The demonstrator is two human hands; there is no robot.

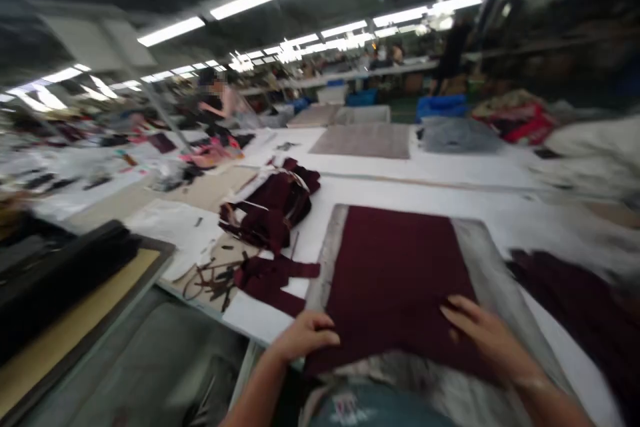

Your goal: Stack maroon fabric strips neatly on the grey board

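A maroon fabric panel (400,267) lies before me on a larger grey padded board (487,247), whose pale borders show along both sides and at the near edge. At the panel's near left edge my left hand (306,335) is closed, thumb and fingers pinching the cloth. My right hand (483,330) rests on the panel's right part with fingers stretched out, slightly blurred. The near edge of the cloth sags toward my body, where a teal garment (380,407) shows.
Bundled maroon pieces (280,207) and dark strips (217,280) lie to the left on the white table (350,183). More maroon cloth (575,307) is at the right. Farther back are a grey-brown board (363,140), blue crates (440,107) and a person (230,103). A dark fabric roll (65,273) is at far left.
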